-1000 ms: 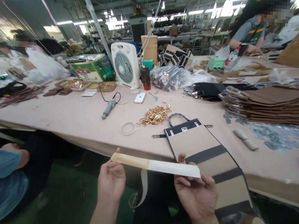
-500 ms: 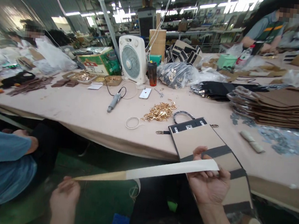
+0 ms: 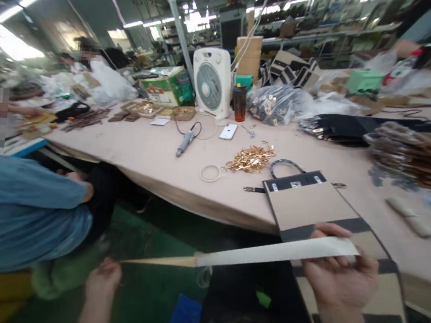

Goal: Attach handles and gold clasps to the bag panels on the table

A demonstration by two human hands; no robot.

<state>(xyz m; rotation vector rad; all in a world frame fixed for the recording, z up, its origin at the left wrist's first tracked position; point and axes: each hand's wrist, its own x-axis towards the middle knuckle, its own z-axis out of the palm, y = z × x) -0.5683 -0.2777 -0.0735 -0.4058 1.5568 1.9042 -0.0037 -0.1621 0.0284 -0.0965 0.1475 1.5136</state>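
— While the strip [image 3: 268, 252] spans the gap below the table [image 3: 155, 150] edge, which hand has which end?
— Right hand [image 3: 341, 275]: thumb on top, fingers beneath, clamped on the white end, just in front of the tan-and-black bag panel [image 3: 310, 203] that overhangs the table edge. Left hand [image 3: 103, 277]: fingertips pinched together on the tan end, low over the green floor.
— Strip attitude?
— Straight, slanting up from left to right. Tan section short, white section long.
— Neighbours?
— Gold fittings [image 3: 252, 159] in a heap and a tape ring [image 3: 210, 172] on the table beyond the panel, well apart from both hands. Person in a blue shirt [image 3: 16, 213] sits at left, near the left hand, not touching.
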